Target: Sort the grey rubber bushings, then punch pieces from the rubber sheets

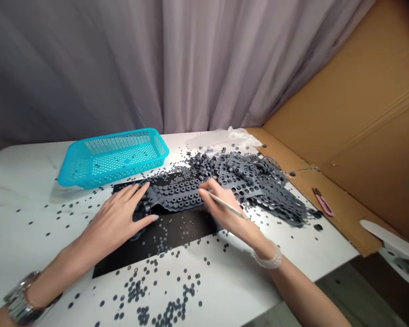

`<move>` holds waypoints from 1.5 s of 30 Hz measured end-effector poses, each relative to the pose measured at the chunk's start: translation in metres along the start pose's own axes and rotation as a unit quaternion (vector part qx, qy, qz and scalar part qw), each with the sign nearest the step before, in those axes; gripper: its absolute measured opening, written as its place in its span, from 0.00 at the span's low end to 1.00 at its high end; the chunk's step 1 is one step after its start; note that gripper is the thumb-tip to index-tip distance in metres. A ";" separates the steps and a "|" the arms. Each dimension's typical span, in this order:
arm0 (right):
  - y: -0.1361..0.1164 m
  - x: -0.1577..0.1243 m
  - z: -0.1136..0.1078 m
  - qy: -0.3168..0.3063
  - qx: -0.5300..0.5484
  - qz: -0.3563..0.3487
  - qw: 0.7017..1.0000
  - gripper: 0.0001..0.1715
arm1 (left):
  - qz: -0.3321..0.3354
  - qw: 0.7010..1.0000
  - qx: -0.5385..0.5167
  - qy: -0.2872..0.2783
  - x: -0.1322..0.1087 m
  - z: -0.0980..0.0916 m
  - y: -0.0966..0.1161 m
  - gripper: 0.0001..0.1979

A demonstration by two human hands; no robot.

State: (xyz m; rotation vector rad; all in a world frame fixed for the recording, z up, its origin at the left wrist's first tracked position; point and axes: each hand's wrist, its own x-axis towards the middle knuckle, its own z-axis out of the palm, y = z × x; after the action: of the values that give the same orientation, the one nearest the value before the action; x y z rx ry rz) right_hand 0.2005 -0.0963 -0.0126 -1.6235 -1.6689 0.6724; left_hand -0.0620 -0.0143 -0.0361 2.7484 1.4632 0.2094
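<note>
A dark grey perforated rubber strip (pixel 180 196) with rows of round holes lies over a black mat (pixel 177 231). My left hand (pixel 122 209) rests at the strip's left end, fingers spread, thumb apart. My right hand (pixel 223 204) pinches a thin pale stick (pixel 226 205) above the strip's right part; its tip is hidden by my fingers. Just beyond my right hand lies a heap of similar perforated sheets (pixel 259 181). Small dark discs (pixel 170 311) are scattered over the mat and the white table.
A blue plastic basket (pixel 122 156) with a few discs in it stands at the back left of the white table (pixel 17 181). A clear plastic bag (pixel 238 136) lies at the back. Pink-handled snips (pixel 324 204) lie on cardboard at the right.
</note>
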 end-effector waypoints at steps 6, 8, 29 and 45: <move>0.001 -0.005 0.010 -0.048 0.020 -0.014 0.999 0.16 | -0.035 0.996 -0.030 -0.077 -0.009 0.008 0.005 0.38; 0.001 -0.007 0.010 -0.040 0.025 -0.025 0.999 0.17 | -0.041 0.996 -0.022 -0.075 -0.007 0.005 0.008 0.37; 0.025 0.041 0.042 0.040 0.039 -0.039 0.998 0.12 | -0.013 0.997 0.073 0.030 -0.038 -0.020 0.030 0.32; 0.025 0.005 0.046 -0.029 -0.069 -0.175 0.982 0.08 | 0.149 0.982 0.018 0.116 -0.043 0.047 0.067 0.27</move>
State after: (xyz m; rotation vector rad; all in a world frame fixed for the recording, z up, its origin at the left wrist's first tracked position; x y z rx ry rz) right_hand 0.1805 -0.0843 -0.0596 -1.3610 -2.0171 0.4374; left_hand -0.0245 -0.0856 -0.0817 3.0488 1.0919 0.5295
